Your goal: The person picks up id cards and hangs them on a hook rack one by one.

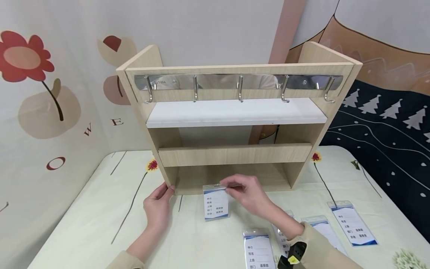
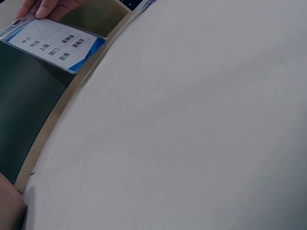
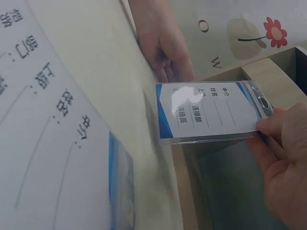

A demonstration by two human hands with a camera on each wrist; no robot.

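In the head view my right hand (image 1: 248,192) pinches a clear-sleeved name badge (image 1: 215,204) by its top corner, in front of the shelf's bottom opening. The badge has a white card with blue edges and printed lines. The right wrist view shows thumb and fingers on the slot end of the badge (image 3: 211,112). My left hand (image 1: 158,207) grips the lower left corner of a light wooden shelf (image 1: 235,157); some of its fingers are hidden behind the side panel. Only a bit of the left hand shows in the left wrist view, at the lower left edge.
A metal strip (image 1: 215,80) with several hooks runs along the shelf's top front. More badges lie on the pale cloth at the right, among them a front badge (image 1: 258,248) and a far-right badge (image 1: 354,224). A white flower bunch (image 1: 409,258) sits in the corner.
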